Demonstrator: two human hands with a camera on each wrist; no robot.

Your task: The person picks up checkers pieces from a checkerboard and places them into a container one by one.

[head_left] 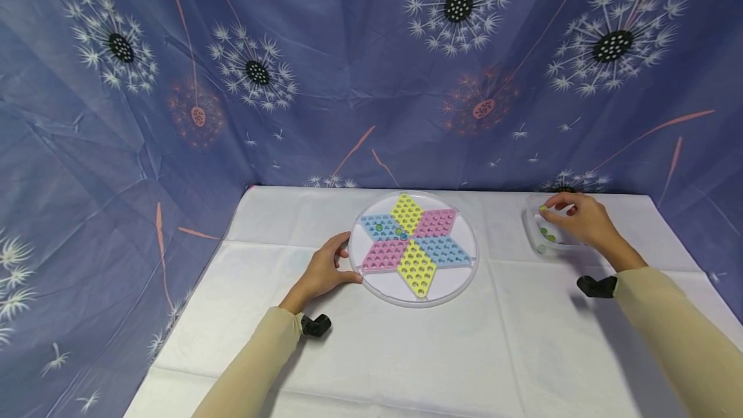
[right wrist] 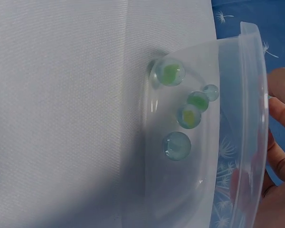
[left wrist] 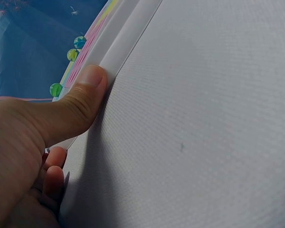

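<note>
A round white Chinese checkers board [head_left: 371,286] lies on the table, its star split into yellow, pink and blue points. Its left rim is held by my left hand [head_left: 324,271]; in the left wrist view the thumb [left wrist: 88,88] presses on the rim. A green marble [head_left: 379,228], a yellow-green marble [head_left: 398,231] and a blue marble [head_left: 404,237] sit in the board's holes. Over a clear plastic box [head_left: 529,228], my right hand [head_left: 583,219] pinches a small yellow-green marble [head_left: 542,208] between thumb and fingertips. Several glass marbles [right wrist: 188,116] lie inside the box.
A white cloth [head_left: 406,353] covers the table. Behind and to the left hangs a blue curtain [head_left: 348,69] printed with dandelions. The box stands to the right of the board, near the table's back edge. Each wrist bears a small black camera [head_left: 316,326].
</note>
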